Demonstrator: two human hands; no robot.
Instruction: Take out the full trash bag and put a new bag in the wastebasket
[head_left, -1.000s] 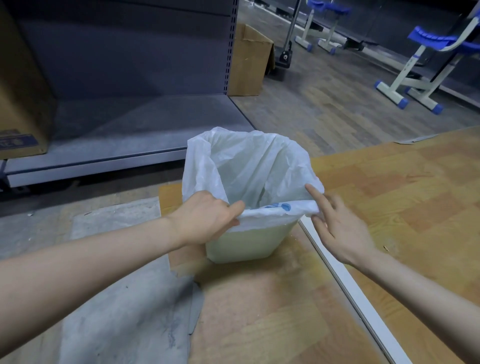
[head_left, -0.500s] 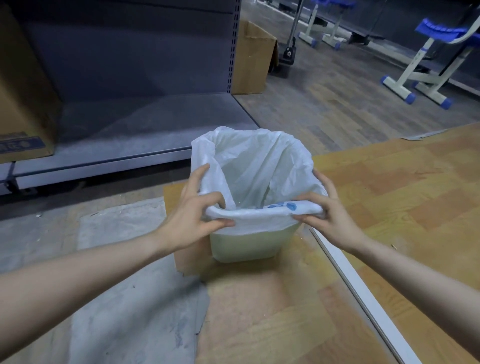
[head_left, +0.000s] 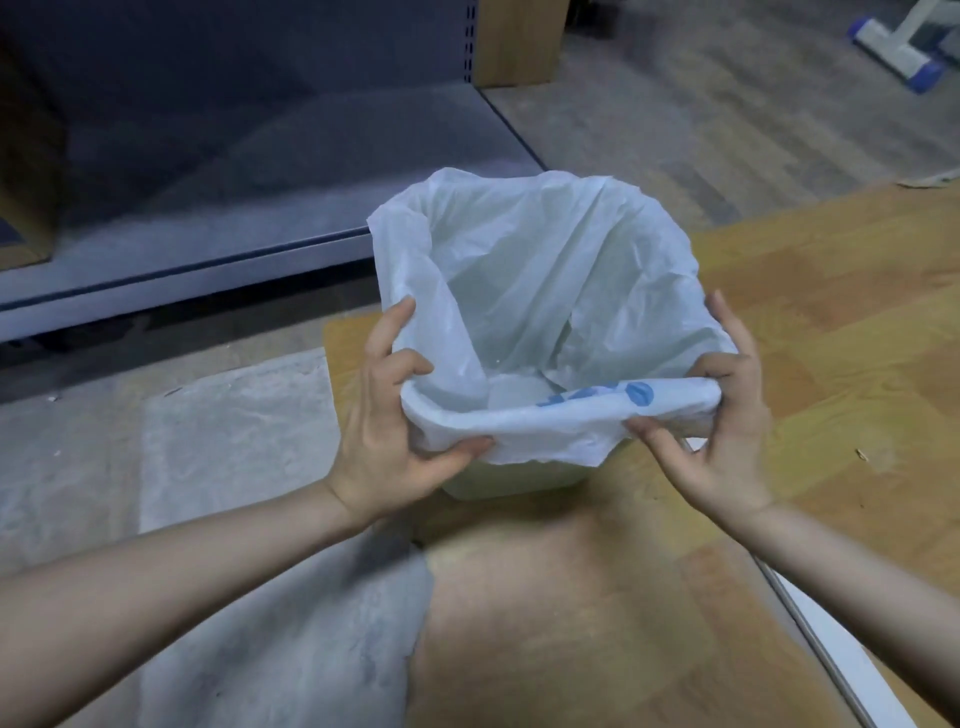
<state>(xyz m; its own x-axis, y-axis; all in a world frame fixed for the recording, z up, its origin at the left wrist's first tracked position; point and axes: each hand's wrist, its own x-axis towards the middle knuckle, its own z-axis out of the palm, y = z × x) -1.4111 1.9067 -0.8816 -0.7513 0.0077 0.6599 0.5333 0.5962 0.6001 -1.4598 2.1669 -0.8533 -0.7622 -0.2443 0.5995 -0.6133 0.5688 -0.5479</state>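
- The white bag (head_left: 540, 291) is seated in the pale wastebasket (head_left: 511, 480) on the wooden floor (head_left: 571, 597).
- Its folded near rim is pinched at both corners, by the left hand (head_left: 397, 421) and the right hand (head_left: 719, 421).

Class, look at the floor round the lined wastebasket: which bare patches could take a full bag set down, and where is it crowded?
Free: the wooden floor in front of the pale plastic wastebasket, between both forearms; and the grey floor sheet left of it.
Crowded: the rim, where the left hand and right hand pinch the white plastic bag.
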